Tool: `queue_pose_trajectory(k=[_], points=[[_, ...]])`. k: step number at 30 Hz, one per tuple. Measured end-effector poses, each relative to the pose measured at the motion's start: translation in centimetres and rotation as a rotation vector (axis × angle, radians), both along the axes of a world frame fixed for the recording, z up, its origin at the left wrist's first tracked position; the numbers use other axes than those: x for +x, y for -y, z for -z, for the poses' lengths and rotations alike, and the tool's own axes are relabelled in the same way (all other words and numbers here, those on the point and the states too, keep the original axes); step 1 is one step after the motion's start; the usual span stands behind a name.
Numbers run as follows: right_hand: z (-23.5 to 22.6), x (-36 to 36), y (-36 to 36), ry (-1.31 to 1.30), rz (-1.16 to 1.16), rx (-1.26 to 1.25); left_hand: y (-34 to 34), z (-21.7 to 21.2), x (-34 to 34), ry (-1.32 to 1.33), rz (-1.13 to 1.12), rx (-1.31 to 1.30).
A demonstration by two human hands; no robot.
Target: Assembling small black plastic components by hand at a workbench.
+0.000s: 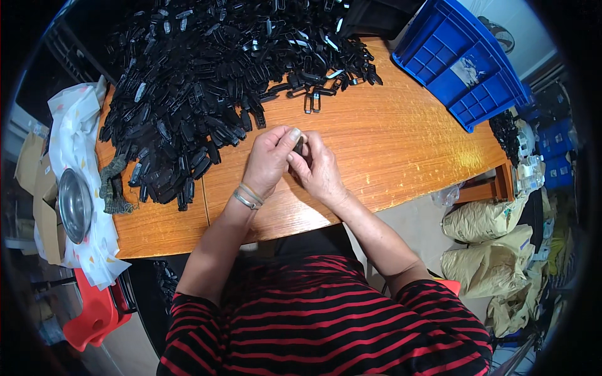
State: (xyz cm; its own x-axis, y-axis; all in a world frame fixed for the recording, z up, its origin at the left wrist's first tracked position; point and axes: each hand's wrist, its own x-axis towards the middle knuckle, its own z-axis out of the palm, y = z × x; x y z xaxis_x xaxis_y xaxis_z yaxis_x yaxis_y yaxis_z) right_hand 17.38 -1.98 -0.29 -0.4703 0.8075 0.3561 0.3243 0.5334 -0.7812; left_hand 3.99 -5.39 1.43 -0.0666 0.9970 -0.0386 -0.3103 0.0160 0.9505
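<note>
A person's left hand and right hand pinch one small black plastic part between closed fingertips, seemingly mid-assembly. Beyond the fingers lies a heap of black parts; pressing it together likely needs firm thumb pressure.

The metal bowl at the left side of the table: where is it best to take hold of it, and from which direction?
Probably grip the metal bowl by its thin rim, coming from above on its table-side edge. It sits open side up on the white cloth, so the rim is exposed, and its smooth round wall offers no handle.
</note>
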Motion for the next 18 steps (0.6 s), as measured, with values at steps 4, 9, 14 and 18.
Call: queue_pose_trajectory(k=[4,9,14,18], points=[[0.0,1.3,-2.3,-0.079,-0.172,-0.365,-0.5,0.8,0.0,0.082,-0.044,-0.078],[-1.0,3.6,-8.7,0.223,-0.013,0.095,-3.7,0.0,-1.5,0.26,-0.107,-0.234],[-1.4,1.9,-12.7,0.457,0.048,0.398,-7.4,0.2,-2.0,-0.295,-0.045,-0.071],[-1.0,1.6,-13.7,0.545,-0.022,0.51,-9.7,0.4,-1.1,-1.403,-0.157,0.451]])
